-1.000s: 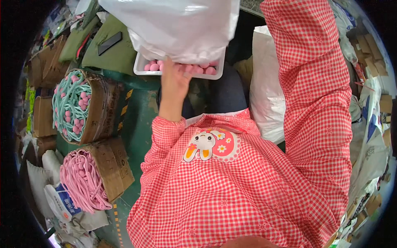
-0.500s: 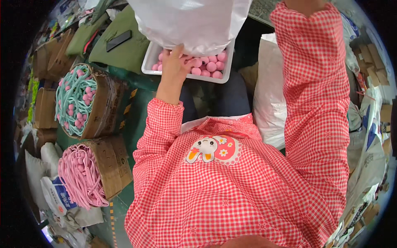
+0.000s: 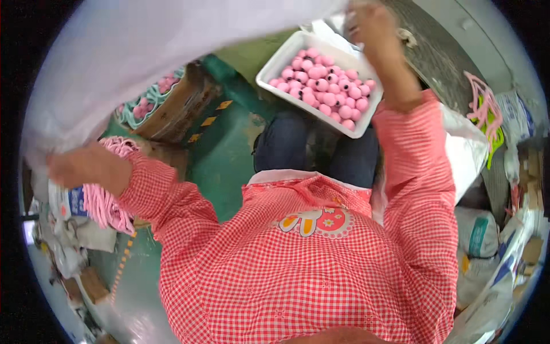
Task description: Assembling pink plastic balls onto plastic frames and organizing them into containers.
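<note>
Left hand point(image 3: 91, 168) is holding bag point(image 3: 172, 51) at upper left, grip closed; right hand point(image 3: 375, 37) is blurring at bag's edge, can't tell grip; bag is part-hiding cord box point(image 3: 188, 106); balls point(image 3: 321, 85) are sitting in tray point(image 3: 357, 131)

Pink balls point(image 3: 315, 73) in white tray point(image 3: 306, 110), reaching its near edge, blurred white bag point(image 3: 172, 43) held between left hand point(image 3: 89, 167) and right hand point(image 3: 376, 34)
</note>
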`<state>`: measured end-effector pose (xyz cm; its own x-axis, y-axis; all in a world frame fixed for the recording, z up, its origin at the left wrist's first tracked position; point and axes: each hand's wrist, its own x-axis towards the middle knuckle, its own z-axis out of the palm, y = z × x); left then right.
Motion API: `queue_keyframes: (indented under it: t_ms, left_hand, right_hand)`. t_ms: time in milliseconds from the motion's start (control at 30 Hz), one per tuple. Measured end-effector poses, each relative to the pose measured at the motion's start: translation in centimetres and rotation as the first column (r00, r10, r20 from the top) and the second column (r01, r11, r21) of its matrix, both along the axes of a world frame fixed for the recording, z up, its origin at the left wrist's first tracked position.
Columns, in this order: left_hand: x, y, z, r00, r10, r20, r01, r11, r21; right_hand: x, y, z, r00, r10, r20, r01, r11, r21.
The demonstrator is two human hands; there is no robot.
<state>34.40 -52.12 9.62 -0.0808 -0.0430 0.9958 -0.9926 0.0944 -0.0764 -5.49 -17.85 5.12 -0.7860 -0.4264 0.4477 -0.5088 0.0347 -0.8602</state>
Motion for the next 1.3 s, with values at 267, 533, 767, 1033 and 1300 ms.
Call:
queue_keyframes:
  t_ms: [267, 533, 767, 1033, 1300]
  left_hand:
    - [5.3, 12.4, 4.1, 0.769, -0.626, -0.13, 0.455, 0.679, -0.576]
    - [0.9, 20.3, -10.6, 0.691, -0.72, 0.066, 0.582, 0.608, 0.541]
    - [-5.5, 23.0, -22.7, 0.508, -0.846, -0.163, 0.585, 0.2, 0.786]
    - [-6.7, 17.3, -23.1, 0.275, -0.684, -0.676, 0.307, -0.604, 0.736]
    - [-8.2, 1.3, -28.9, 0.391, -0.911, -0.13, 0.635, 0.165, 0.755]
  right_hand:
    - [12.0, -17.1, -14.8, 0.667, 0.307, 0.679, -0.516, 0.848, 0.123]
    - [13.2, -14.7, -14.4, -0.016, 0.532, 0.846, -0.448, 0.753, -0.482]
    - [15.7, -10.9, -17.5, 0.963, 0.17, 0.209, -0.254, 0.831, 0.495]
    - [14.0, -8.6, -16.3, 0.904, 0.406, 0.132, -0.421, 0.796, 0.436]
    - [20.1, -7.2, -13.9, 0.653, 0.713, 0.256, -0.757, 0.627, 0.186]
